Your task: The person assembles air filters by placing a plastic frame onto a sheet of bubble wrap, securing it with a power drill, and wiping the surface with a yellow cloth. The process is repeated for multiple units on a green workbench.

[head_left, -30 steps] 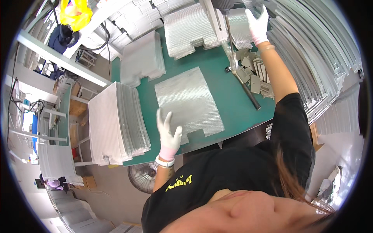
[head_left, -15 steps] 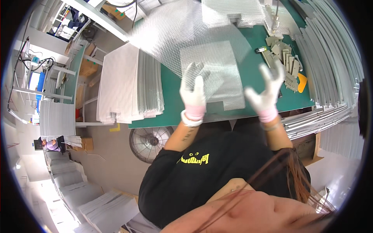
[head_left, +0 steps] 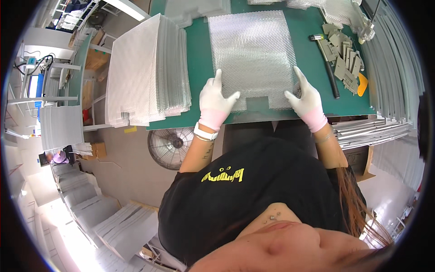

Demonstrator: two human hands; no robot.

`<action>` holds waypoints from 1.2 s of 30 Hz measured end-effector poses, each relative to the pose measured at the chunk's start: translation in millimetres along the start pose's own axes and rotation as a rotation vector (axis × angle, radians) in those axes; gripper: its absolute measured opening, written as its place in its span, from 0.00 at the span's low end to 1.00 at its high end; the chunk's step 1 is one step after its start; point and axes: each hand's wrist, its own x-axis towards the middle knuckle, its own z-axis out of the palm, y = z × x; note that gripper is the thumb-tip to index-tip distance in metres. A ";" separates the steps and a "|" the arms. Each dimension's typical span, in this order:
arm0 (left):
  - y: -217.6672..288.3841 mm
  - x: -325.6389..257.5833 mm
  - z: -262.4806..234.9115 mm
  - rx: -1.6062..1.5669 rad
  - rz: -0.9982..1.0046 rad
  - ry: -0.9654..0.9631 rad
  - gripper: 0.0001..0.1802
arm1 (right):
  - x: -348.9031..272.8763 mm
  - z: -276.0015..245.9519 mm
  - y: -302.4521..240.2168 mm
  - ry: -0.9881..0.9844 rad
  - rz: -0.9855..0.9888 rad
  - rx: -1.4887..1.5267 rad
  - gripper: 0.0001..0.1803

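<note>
In the head view, a silvery mesh sheet (head_left: 252, 56) lies flat on the green tabletop (head_left: 199, 59), its notched near edge at the tabletop's front rim. The left hand (head_left: 216, 100) and right hand (head_left: 305, 96) (both in white gloves) press on its near corners with fingers spread wide, gripping nothing. The sheet could slide askew if one hand pushes harder, or its cut edges could snag a glove.
</note>
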 end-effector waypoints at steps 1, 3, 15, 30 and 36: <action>-1.5 1.1 1.6 0.031 -0.008 -0.020 0.48 | 1.3 6.0 7.5 0.012 -0.025 0.002 0.40; -9.6 2.6 12.1 0.081 0.002 -0.023 0.49 | 2.4 15.4 16.0 0.026 -0.042 -0.027 0.40; -24.6 1.5 27.2 0.037 -0.065 -0.088 0.48 | 0.6 28.0 34.8 -0.068 -0.026 -0.162 0.32; -42.1 32.3 21.7 0.210 0.147 -0.320 0.46 | 35.0 -70.5 92.0 0.176 -0.099 -0.543 0.28; 7.0 -23.8 8.1 0.294 0.109 -0.322 0.43 | 43.7 -119.6 153.8 -0.010 -0.038 -0.792 0.29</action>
